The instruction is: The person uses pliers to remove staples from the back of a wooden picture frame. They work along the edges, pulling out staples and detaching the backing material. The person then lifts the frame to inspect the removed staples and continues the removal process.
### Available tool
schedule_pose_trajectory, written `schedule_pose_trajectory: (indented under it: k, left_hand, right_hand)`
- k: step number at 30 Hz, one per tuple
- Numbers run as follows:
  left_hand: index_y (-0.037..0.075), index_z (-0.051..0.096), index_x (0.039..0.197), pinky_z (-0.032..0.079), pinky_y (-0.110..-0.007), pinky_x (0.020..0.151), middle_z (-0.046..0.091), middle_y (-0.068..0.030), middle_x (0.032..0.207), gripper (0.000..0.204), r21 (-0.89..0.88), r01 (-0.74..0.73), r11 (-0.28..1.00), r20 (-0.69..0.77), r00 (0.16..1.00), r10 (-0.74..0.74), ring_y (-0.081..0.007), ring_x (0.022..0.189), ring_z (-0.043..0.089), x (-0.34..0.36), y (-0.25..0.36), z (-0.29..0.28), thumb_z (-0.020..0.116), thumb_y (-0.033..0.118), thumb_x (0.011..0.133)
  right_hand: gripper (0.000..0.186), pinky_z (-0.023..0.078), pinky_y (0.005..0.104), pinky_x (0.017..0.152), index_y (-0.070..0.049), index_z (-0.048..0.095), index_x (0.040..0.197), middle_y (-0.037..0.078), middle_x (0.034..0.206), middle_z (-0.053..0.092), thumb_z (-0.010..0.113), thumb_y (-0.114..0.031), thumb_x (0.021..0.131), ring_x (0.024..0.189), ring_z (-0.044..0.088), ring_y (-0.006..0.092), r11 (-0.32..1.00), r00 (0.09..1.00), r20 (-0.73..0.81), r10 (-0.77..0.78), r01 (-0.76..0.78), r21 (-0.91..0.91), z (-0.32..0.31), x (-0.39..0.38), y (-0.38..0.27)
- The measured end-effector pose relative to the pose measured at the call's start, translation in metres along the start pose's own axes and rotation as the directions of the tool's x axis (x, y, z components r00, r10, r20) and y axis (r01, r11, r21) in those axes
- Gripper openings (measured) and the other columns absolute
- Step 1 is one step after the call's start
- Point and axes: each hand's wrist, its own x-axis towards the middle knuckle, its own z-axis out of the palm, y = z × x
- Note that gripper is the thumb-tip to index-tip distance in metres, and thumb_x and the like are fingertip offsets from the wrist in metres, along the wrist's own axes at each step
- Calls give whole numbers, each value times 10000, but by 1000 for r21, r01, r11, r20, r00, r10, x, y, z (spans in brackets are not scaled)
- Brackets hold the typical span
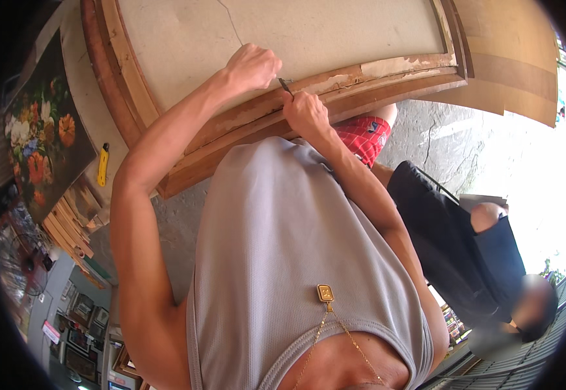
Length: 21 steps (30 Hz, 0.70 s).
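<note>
I am bent over a curved wooden frame point(406, 65) with cracked, peeling edges around a beige panel point(296, 26). My right hand point(306, 114) is closed on a slim dark tool point(284, 87), whose tip points up and left at the inner edge of the lower rail. My left hand point(254, 65) is closed just above and left of that tip, over the panel. What its fingers hold, if anything, is hidden.
A floral painting point(45, 130) and yellow utility knife point(103, 164) lie at left, above stacked wooden strips point(68, 227). Brown board point(511, 58) extends rightward. A person in dark clothing point(452, 240) is at my right beside bright daylight. Shelves point(84, 331) stand lower left.
</note>
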Motion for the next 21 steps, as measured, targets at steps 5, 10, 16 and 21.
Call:
schedule_pose_trajectory:
  k: [5, 10, 16, 21]
  left_hand:
    - [40, 650, 712, 517, -391, 603, 651, -107, 681, 159, -41, -6, 999, -49, 999, 4, -267, 653, 655, -2, 1, -6, 684, 182, 775]
    - [41, 657, 730, 517, -394, 621, 651, -110, 689, 159, -74, -7, 997, -59, 998, 2, -265, 663, 655, -2, 1, -7, 683, 191, 777]
    - [33, 653, 730, 510, -398, 629, 645, -119, 694, 154, -38, -10, 999, -57, 998, 7, -277, 686, 650, 1, 1, -4, 682, 180, 765]
    - [31, 650, 727, 507, -402, 634, 641, -124, 696, 146, -51, 5, 999, -27, 1000, -7, -287, 693, 646, 3, 2, -8, 676, 171, 760]
  right_hand:
    - [529, 544, 460, 737, 94, 610, 750, 249, 778, 651, 470, -384, 928, 749, 665, 364, 843, 910, 383, 160, -328, 426, -15, 12, 6]
    - [462, 534, 458, 756, -55, 526, 634, 233, 947, 651, 444, -369, 962, 867, 651, 365, 391, 788, 614, 47, -580, 715, -19, 17, 28]
    - [494, 523, 427, 778, -85, 488, 588, 250, 995, 643, 420, -395, 967, 944, 637, 374, 311, 725, 688, -30, -648, 696, -21, 20, 36]
    - [518, 517, 384, 777, -128, 437, 530, 243, 1001, 647, 412, -404, 967, 969, 635, 365, 281, 666, 734, -131, -685, 672, -22, 28, 46]
